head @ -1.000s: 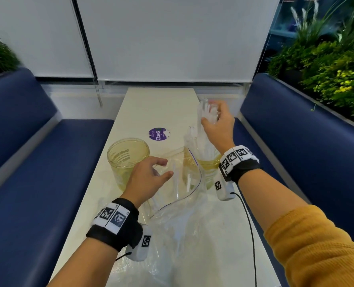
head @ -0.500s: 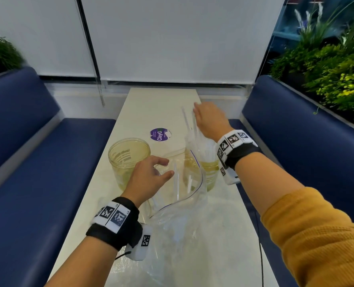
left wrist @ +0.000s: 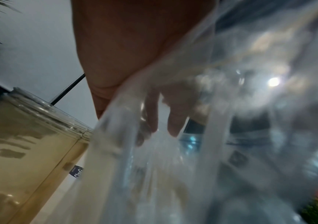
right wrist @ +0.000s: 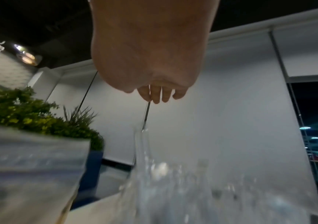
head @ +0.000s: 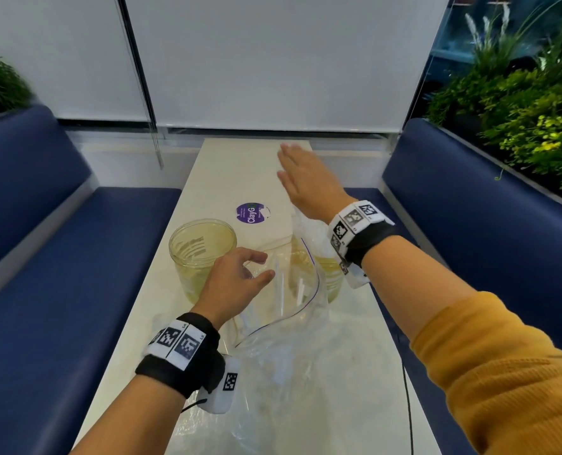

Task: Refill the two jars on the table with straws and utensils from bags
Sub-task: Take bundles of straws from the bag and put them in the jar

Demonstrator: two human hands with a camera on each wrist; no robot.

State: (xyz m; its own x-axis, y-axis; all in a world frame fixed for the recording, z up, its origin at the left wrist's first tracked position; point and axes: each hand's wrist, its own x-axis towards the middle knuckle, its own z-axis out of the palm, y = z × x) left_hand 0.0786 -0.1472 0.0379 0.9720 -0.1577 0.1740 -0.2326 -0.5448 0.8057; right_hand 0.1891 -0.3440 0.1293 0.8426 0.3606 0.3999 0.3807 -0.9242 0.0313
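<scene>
Two yellowish clear jars stand on the white table (head: 240, 165). The left jar (head: 202, 251) (left wrist: 29, 144) looks empty. The right jar (head: 330, 274) is partly hidden behind the bag and my right wrist, with clear-wrapped pieces (right wrist: 144, 159) sticking up out of it. A clear zip bag (head: 289, 339) (left wrist: 173, 166) lies in front with its mouth held wide; white straws (head: 283, 290) show inside. My left hand (head: 260, 267) grips the bag's rim by the left jar. My right hand (head: 289, 162) hovers flat and empty beyond the right jar, fingers (right wrist: 160, 95) straight.
A round purple sticker (head: 251, 213) lies on the table past the jars. Blue benches run along the left (head: 59, 290) and right (head: 470, 192) sides. Plants (head: 519, 110) stand behind the right bench. A black cable (head: 407, 405) hangs at the table's right edge.
My right hand has let go of the clear-wrapped bundle it held over the right jar, then stretched forward and flattened. The left hand has stayed at the bag's rim.
</scene>
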